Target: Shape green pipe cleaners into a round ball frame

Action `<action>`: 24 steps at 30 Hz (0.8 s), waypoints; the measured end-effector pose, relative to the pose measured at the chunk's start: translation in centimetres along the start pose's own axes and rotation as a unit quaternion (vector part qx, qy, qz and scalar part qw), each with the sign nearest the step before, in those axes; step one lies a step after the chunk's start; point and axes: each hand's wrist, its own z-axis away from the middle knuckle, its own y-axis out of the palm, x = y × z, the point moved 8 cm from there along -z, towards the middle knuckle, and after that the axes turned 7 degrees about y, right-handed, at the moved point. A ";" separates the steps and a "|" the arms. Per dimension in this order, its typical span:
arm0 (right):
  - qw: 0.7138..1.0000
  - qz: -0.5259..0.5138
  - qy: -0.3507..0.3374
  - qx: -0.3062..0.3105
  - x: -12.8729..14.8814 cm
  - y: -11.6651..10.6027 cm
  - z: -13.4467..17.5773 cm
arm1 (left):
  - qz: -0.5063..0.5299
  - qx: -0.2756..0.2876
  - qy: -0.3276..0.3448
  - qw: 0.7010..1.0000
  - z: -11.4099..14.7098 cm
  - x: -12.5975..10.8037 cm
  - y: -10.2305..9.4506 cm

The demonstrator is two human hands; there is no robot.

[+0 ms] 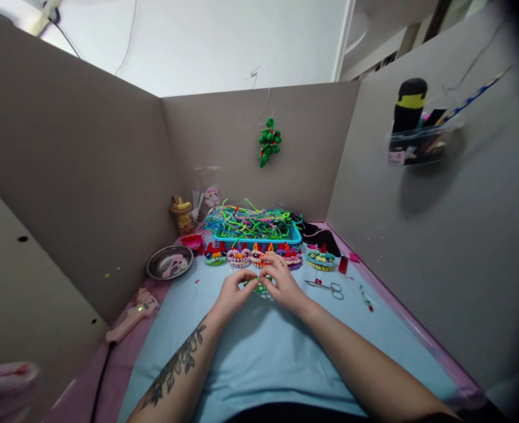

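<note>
Head view: nearest, at the left, a pale-pink glue gun (131,319) with a black cord lies on the pink table covering (113,382). Over the light-blue cloth (259,358), the left hand (236,288) and the right hand (282,286) pinch a small, bright-green, openwork piece (258,288) between their fingertips; it sits in the middle, partly hidden by them. Silver metal scissors (328,287) lie to the right. Beyond stands a row of multicoloured, knobbly figures (239,257), then a turquoise rectangular tray (297,236) heaped with colourful strands (253,222).
</note>
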 end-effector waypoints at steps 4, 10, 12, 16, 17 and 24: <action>1.000 0.014 -0.008 0.002 0.2 0.0 0.2 | -0.056 -0.005 0.018 0.998 0.1 -0.3 0.0; 1.000 -0.006 -0.004 -0.001 0.4 0.0 0.1 | -0.025 0.005 -0.004 1.000 0.1 0.3 0.3; 0.999 -0.036 0.005 -0.007 0.2 -0.3 0.0 | 0.027 0.012 -0.042 0.999 0.1 1.1 0.3; 0.984 -0.136 0.092 -0.073 -2.3 -1.6 -0.3 | 0.218 -0.044 -0.129 0.966 -0.1 2.8 -0.5; 0.973 -0.169 0.130 -0.090 -3.4 -1.6 -0.2 | 0.270 -0.066 -0.148 0.949 -0.1 3.2 -0.7; 0.825 -0.452 0.327 0.086 -6.0 4.0 1.0 | 0.458 -0.129 -0.240 0.846 0.2 5.0 -0.7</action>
